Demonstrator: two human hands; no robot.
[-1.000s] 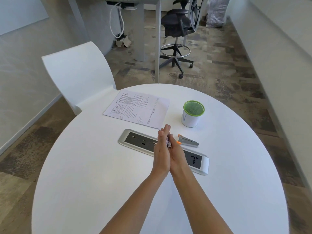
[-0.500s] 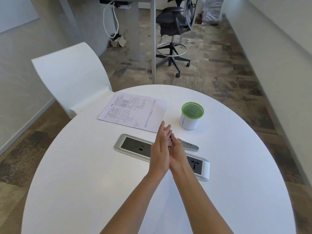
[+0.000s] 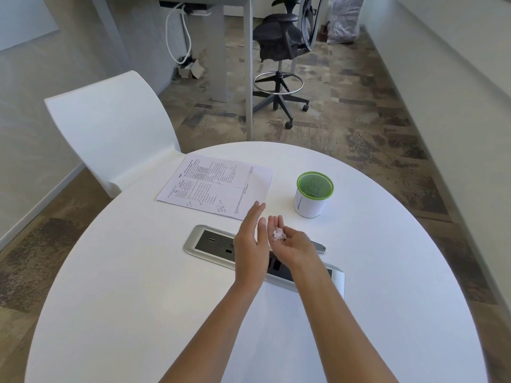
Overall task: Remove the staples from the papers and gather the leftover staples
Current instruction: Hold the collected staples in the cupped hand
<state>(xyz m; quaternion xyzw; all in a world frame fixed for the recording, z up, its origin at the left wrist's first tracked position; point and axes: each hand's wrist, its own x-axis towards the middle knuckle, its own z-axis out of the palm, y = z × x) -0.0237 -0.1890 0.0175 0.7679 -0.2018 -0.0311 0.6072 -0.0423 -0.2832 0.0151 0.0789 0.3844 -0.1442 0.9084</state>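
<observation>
Looking down through the head camera, I see both forearms reaching over the round white counter (image 3: 138, 313). The right hand (image 3: 291, 243) is turned palm up, and a small white clump (image 3: 278, 234) lies in it near the base of the fingers (image 3: 273, 221). I think these are the gathered staples with bits of paper, but it is too small to be sure. These fingers are lightly bent upward and do not close over the clump. The left hand (image 3: 250, 244) stands on its edge just beside the right one, with the fingers straight and together, holding nothing.

Both hands are above the grey socket panel (image 3: 213, 241) set into the counter. The papers (image 3: 215, 186) lie flat behind the left hand. The white cup with a green rim (image 3: 313, 194) stands upright behind the right hand, well apart from the papers. A grey metal tool (image 3: 318, 246) is partly hidden behind the right hand. A white chair (image 3: 110, 128) stands at the far left edge.
</observation>
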